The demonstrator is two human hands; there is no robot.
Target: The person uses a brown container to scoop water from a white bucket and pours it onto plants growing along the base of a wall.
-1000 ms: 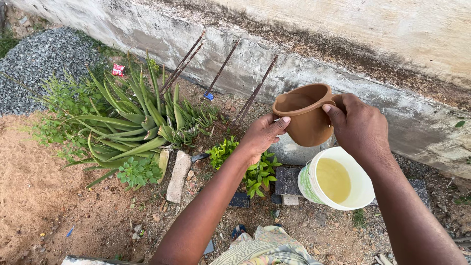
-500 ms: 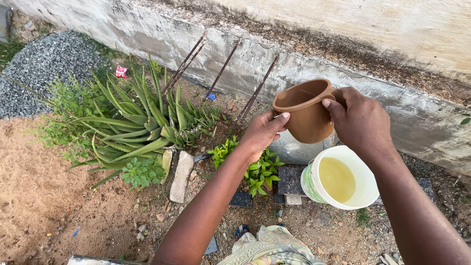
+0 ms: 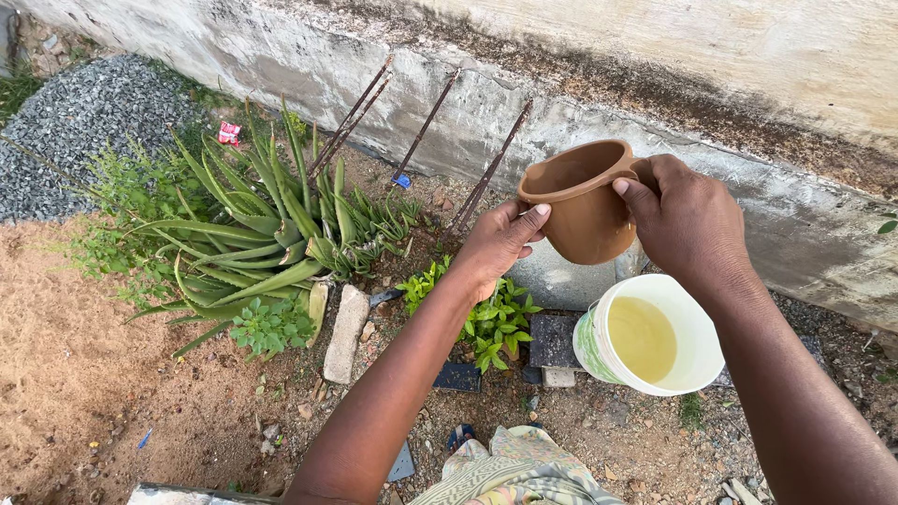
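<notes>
A brown plastic mug (image 3: 582, 204) is held in the air, tilted with its mouth toward the left. My right hand (image 3: 683, 223) grips its handle. My left hand (image 3: 498, 245) cups the mug's lower left side, thumb against the wall. Directly under the left hand grows a small leafy green plant (image 3: 491, 325). Below the right hand stands a white bucket (image 3: 694, 323) with yellowish water in it.
A large aloe plant (image 3: 267, 238) spreads at the left, with a flat stone (image 3: 342, 334) beside it. Rusty rods (image 3: 486, 173) lean on the concrete wall (image 3: 580, 84). Grey gravel (image 3: 70, 122) lies far left. Dark tiles (image 3: 554, 341) sit by the bucket.
Both hands lifted the mug slightly and tipped it a little more to the left. The view shifted slightly; bucket and plants stayed where they were.
</notes>
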